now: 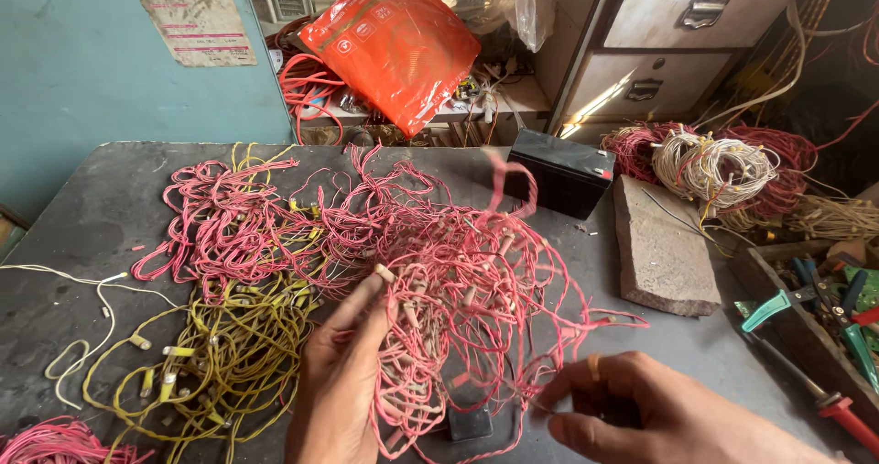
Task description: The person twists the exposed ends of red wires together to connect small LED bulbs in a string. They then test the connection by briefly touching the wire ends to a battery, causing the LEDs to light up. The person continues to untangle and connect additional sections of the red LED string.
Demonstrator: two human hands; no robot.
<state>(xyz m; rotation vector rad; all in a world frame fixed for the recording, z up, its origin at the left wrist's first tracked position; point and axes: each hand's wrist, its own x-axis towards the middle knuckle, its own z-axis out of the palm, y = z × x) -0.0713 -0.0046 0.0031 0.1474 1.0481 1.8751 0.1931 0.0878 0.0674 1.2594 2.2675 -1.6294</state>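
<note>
On a dark, dusty workbench (82, 235) against a teal wall (73, 70), the left hand (339, 382) closed its fingers around a tangle of pink wires (439, 281) mid-table, while the right hand (659, 414) pinched a strand. Yellow wires (220, 345) lay left, a stone slab (659, 249) right.

Around the grey stone block (661, 249) lie a black box-shaped battery (563, 174) just to its left, coils of red and white wire (719, 166) behind it, green-handled pliers (778, 305) to its right, and an orange plastic bag (396, 43) far behind it to the left.
</note>
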